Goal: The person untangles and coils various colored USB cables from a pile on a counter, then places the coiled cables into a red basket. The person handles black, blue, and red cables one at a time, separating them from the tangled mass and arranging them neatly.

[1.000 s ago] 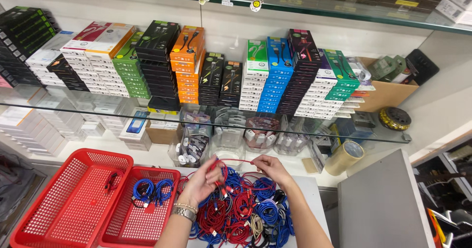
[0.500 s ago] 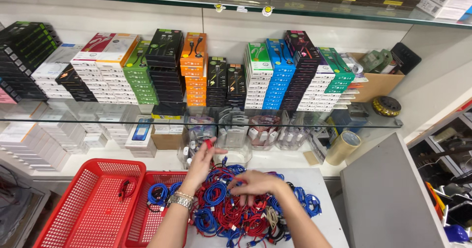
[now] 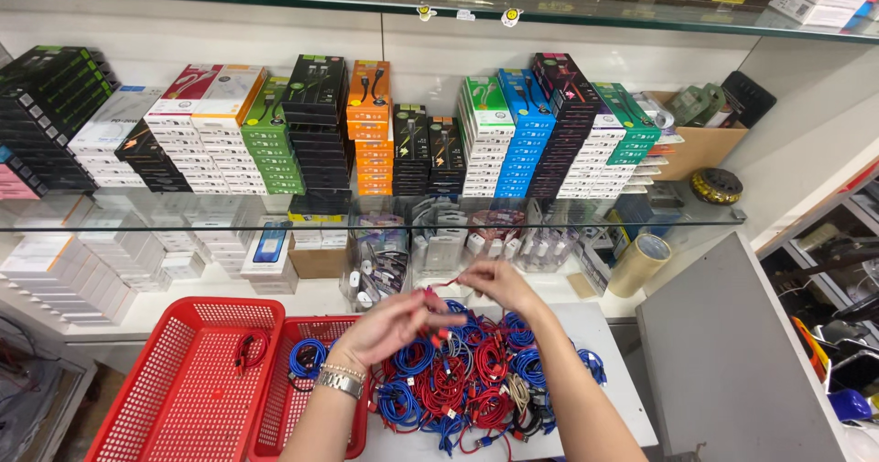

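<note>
two hands pinch one thin red cable (image 3: 446, 285) above the heap of coiled cables (image 3: 467, 380): left hand (image 3: 389, 325) at the heap's 10 o'clock, right hand (image 3: 494, 283) at 12. it looks light, limp and snag-prone; best gripped near the plug end. red baskets (image 3: 197, 384) sit at 9 o'clock.

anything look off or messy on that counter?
Yes: the red and blue cables lie in a tangled heap on the white counter, not sorted like the few in the red baskets. Both hands, left and right, pinch one red cable.
</note>
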